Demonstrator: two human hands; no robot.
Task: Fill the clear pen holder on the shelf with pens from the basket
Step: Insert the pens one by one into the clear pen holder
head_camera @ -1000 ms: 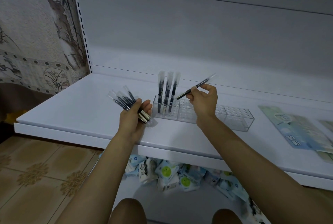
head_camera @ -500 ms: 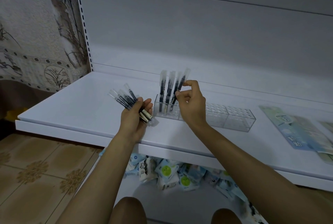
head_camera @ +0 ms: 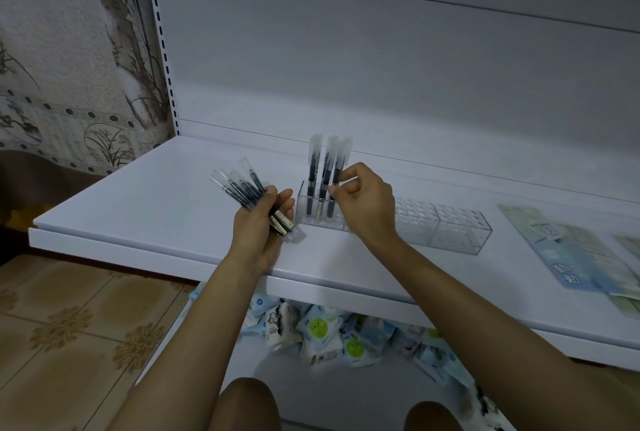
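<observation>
A long clear pen holder (head_camera: 446,226) with a grid of holes lies on the white shelf (head_camera: 145,202). Several black pens with frosted caps (head_camera: 316,167) stand upright in its left end. My right hand (head_camera: 363,202) pinches the rightmost upright pen, which stands in the holder. My left hand (head_camera: 259,226), just left of the holder, grips a fanned bundle of several more black pens (head_camera: 239,184) above the shelf. No basket is in view.
Printed blue-green packets (head_camera: 568,254) lie flat on the shelf at the right. Under the shelf sits a heap of small packaged goods (head_camera: 329,330). A perforated shelf upright (head_camera: 162,59) and patterned wall stand at the left. My knees show at the bottom.
My right hand carried a single pen from a slant above the holder down into it, upright beside the others. The left hand kept its bundle almost still.
</observation>
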